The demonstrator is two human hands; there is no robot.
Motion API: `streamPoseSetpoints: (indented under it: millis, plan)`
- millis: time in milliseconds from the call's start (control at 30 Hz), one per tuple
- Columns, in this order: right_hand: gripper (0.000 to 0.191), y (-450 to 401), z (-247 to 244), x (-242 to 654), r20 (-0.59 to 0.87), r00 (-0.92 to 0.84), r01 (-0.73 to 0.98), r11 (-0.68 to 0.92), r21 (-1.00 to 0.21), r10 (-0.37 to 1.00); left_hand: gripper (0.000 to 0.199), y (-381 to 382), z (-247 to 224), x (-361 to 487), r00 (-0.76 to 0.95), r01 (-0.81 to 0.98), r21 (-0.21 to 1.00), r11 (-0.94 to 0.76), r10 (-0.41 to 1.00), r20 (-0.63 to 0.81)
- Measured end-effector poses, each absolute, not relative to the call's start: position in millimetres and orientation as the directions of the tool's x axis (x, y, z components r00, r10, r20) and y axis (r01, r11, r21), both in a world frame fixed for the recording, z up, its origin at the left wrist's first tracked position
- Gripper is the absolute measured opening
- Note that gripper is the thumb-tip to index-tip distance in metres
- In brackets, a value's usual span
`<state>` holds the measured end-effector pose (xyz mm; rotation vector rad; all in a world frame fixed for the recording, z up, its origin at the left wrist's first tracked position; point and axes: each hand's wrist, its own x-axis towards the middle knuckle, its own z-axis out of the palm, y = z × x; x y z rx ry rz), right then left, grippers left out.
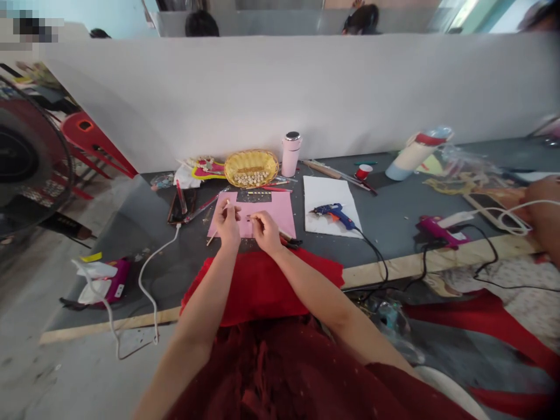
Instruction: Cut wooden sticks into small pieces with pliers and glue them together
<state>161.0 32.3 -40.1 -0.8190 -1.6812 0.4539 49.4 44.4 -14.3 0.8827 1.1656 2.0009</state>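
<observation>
Left of the pink sheet (280, 210), a dark, phone-like thing (173, 209) lies joined to a white cable (146, 265). Above the sheet's left part, the person's left hand (228, 224) pinches a small pale piece (227, 203) between thumb and finger, lifted off the sheet. Behind the sheet, a yellow basket (251, 156) holds many loose pale bits (250, 177); whether these are finished or waiting cannot be told. Above the sheet's middle, the right hand (266, 232) has its fingertips drawn close together on something tiny and dark, too small to name. To the right of the sheet, a blue glue gun (335, 213) rests on a white board (312, 192), held by neither hand. The work appears to be midway on a single piece: it is in hand, not yet set down, and no plainly completed item can be made out.
</observation>
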Motion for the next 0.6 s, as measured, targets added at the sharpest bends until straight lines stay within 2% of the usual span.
streamPoseSetpoints:
  millis: [133,200,600]
  plan:
    - [0.015,34.5,-37.4,161.9,0.692,-0.109,0.276,0.691,-0.668,0.713,0.030,43.6,-30.1,41.9,-0.478,0.148,0.913,-0.379,0.781,0.402]
    - [0.014,35.4,-36.7,161.4,0.690,-0.119,0.273,0.692,-0.669,0.714,0.029,44.3,-35.0,41.6,-0.425,0.242,0.897,-0.369,0.791,0.440]
    - [0.013,35.9,-36.1,158.9,0.666,-0.167,0.238,0.685,-0.689,0.727,0.029,48.3,-38.4,46.8,-0.319,0.352,0.862,-0.365,0.819,0.477]
